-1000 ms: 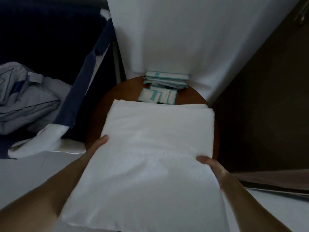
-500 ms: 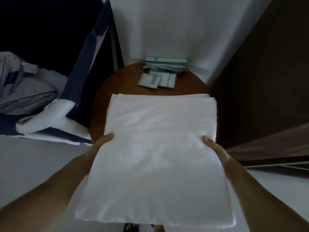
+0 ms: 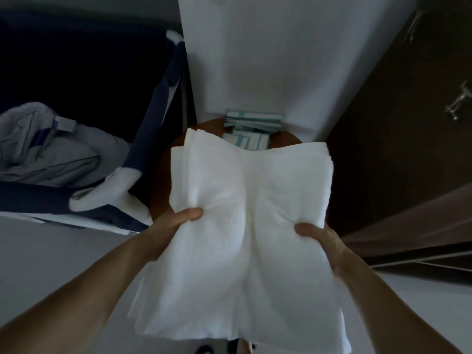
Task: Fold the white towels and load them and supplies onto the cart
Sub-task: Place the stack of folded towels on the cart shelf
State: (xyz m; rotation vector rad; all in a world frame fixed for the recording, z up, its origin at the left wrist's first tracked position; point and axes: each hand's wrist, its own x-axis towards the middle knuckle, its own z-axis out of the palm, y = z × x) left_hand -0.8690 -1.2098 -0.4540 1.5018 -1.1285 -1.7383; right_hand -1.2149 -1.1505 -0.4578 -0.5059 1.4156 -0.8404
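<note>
A folded white towel (image 3: pixel 245 200) fills the middle of the view, held in the air over a round brown table (image 3: pixel 163 172). My left hand (image 3: pixel 176 221) grips its left edge, thumb on top. My right hand (image 3: pixel 319 238) grips the right edge the same way. The towel buckles upward along a crease down its middle, and its layers fan out at the far left corner. Behind it, white and teal supply packets (image 3: pixel 251 123) lie stacked at the back of the table, partly hidden by the towel.
A navy and white laundry bag frame (image 3: pixel 150 103) holding crumpled grey linen (image 3: pixel 51 144) stands to the left. A white wall panel (image 3: pixel 281 60) rises behind the table. Dark brown wooden doors with a metal handle (image 3: pixel 457 103) are on the right. Pale floor lies below.
Both hands have pressed inward, so the flat towel now buckles along its middle. The towel has risen and covers more of the table and packets.
</note>
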